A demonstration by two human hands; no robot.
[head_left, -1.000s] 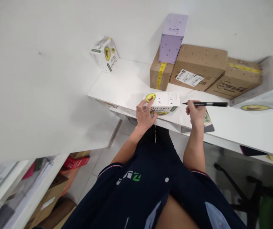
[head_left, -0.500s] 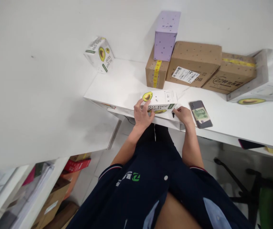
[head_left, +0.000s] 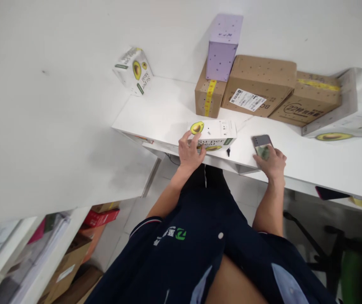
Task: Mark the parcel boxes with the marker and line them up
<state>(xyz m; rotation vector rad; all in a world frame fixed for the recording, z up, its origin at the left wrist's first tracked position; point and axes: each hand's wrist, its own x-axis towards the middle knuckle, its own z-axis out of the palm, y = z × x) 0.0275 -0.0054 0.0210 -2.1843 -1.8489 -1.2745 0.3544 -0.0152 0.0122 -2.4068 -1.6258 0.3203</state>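
Observation:
A white carton with avocado pictures point(head_left: 221, 129) lies along the front edge of the white desk. My left hand point(head_left: 190, 153) grips its left end, fingertips on the top and thumb against the front side. Beside the carton's right end a small black object point(head_left: 228, 152), perhaps a marker, lies on the desk. My right hand point(head_left: 272, 164) has its fingers round the lower part of a dark smartphone point(head_left: 259, 140), thumb on the left edge and fingers over the right. A green banknote on the phone's back is partly covered by that hand.
Along the wall stand brown cardboard boxes point(head_left: 259, 76), with a purple box point(head_left: 221, 61) on the leftmost. A large white carton point(head_left: 352, 109) is at the right, and another avocado carton point(head_left: 134, 72) at the back left. An office chair point(head_left: 333, 253) stands lower right.
My right hand has moved right from the small black object to the phone and closed round it. The black object now lies alone. My left hand stays on the carton.

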